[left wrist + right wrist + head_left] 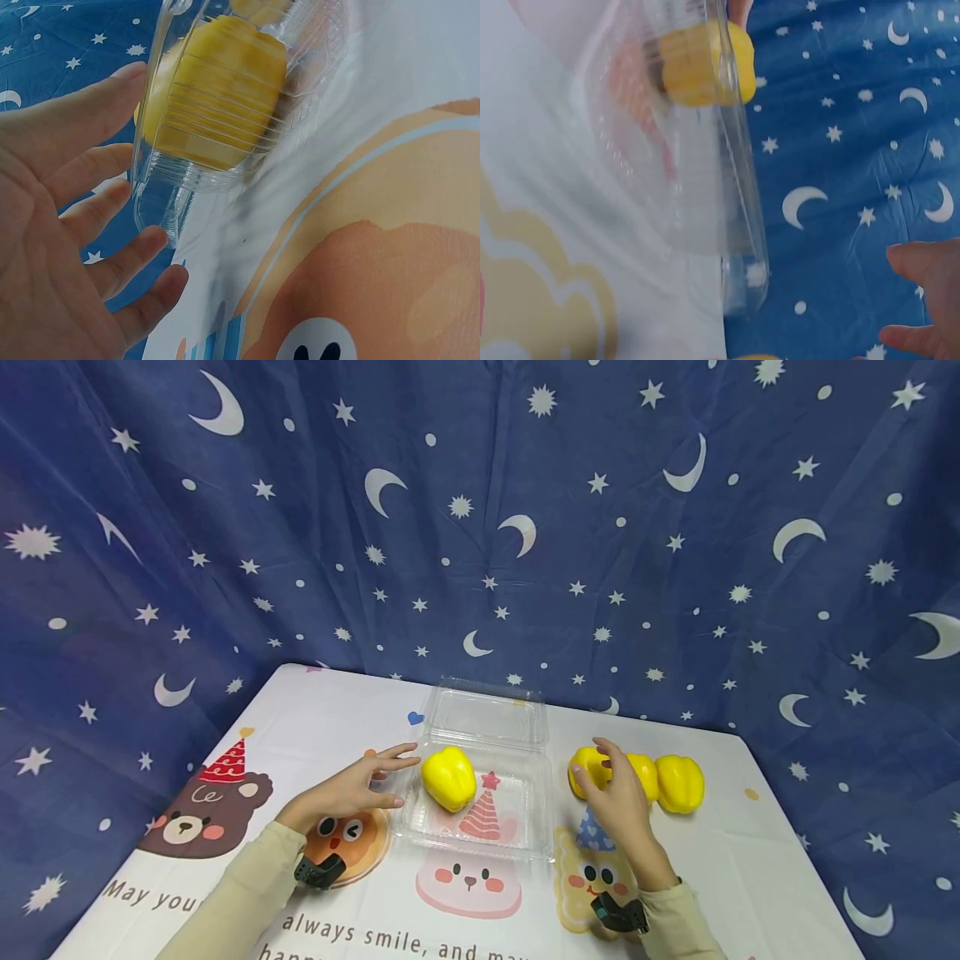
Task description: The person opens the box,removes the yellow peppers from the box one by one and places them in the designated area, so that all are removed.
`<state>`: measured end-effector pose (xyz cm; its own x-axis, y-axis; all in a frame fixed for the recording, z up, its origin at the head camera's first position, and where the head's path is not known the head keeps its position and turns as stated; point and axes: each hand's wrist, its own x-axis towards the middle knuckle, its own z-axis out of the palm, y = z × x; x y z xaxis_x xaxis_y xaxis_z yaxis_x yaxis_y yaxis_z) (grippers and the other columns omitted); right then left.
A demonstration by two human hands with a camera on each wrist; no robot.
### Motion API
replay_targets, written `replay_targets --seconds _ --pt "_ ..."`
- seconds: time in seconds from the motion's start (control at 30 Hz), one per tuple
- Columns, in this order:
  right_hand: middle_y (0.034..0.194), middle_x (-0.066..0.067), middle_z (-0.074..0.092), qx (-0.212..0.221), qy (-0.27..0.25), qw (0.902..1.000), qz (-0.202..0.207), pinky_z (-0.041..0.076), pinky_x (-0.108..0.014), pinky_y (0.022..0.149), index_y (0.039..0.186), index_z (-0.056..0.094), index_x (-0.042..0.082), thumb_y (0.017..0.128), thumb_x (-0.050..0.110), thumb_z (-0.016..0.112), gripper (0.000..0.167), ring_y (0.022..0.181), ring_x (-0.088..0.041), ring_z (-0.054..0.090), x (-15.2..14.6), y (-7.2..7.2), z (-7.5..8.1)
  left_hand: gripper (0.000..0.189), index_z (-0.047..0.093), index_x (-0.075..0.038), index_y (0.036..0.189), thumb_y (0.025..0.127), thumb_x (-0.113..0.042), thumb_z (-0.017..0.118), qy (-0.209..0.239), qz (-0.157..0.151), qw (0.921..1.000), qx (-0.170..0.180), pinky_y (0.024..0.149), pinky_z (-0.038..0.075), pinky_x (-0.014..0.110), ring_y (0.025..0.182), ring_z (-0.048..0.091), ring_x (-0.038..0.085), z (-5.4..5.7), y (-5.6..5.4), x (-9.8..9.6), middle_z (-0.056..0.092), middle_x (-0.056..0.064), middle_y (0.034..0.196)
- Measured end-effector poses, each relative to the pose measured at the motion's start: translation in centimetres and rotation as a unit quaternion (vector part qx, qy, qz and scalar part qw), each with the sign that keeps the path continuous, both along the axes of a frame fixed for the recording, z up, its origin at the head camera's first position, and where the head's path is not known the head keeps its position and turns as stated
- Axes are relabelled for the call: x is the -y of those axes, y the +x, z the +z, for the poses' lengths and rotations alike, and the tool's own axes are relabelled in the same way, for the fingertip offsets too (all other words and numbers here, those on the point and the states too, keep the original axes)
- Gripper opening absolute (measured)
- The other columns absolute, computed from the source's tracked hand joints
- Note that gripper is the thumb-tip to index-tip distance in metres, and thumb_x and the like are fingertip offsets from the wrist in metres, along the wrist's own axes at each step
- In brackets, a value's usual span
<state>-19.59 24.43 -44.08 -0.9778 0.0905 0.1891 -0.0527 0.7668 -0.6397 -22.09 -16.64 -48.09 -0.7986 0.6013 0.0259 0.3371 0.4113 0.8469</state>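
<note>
Transparent container (525, 802), one: lid (487, 714) folded back to the tabletop (750, 877)'s rear edge; long axis roughly along that edge. Yellow pepper (448, 779), one: in the container's left part, long axis running mainly front to back. Yellow peppers in a row (647, 774), three: toward the rear right corner, bare margin between row and right edge. Left hand (358, 785): released, fingers spread beside the container's left wall. Right hand (621, 793): fingers loose at the row's leftmost pepper; contact cannot be told.
</note>
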Motion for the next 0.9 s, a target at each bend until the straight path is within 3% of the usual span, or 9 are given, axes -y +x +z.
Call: replay_targets --seconds 0.33,0.73,0.9 --pt "0.143 -0.018 0.058 -0.037 0.004 0.9984 0.043 0.051 -0.056 0.1 0.144 0.051 0.008 0.092 0.031 0.073 0.061 0.122 -0.039 0.059 2.7 0.2 -0.4 0.067 0.046 -0.008 0.152 0.091 -0.02 0.074 -0.004 -0.001 1.0 -0.004 0.116 0.035 0.067 0.153 0.025 0.046 -0.1 0.0 0.0 0.024 0.014 0.169" --pt "0.143 -0.013 0.059 -0.035 0.002 0.9959 0.083 0.057 -0.05 0.09 0.143 0.053 0.012 0.091 0.032 0.074 0.06 0.121 -0.034 0.06 5.9 0.9 -1.3 0.068 0.046 -0.007 0.152 0.091 -0.02 0.074 0.004 -0.007 1.0 -0.004 0.115 0.035 0.068 0.153 0.024 0.047 -0.3 -0.1 0.1 0.024 0.015 0.168" --pt "0.142 -0.011 0.061 -0.035 -0.002 0.9947 0.096 0.055 -0.051 0.094 0.142 0.054 0.013 0.088 0.03 0.076 0.061 0.12 -0.034 0.061 7.4 1.0 -1.8 0.068 0.045 -0.006 0.152 0.092 -0.02 0.073 0.002 -0.009 1.0 -0.003 0.115 0.034 0.068 0.153 0.024 0.047 -0.2 -0.1 0.2 0.022 0.016 0.169"
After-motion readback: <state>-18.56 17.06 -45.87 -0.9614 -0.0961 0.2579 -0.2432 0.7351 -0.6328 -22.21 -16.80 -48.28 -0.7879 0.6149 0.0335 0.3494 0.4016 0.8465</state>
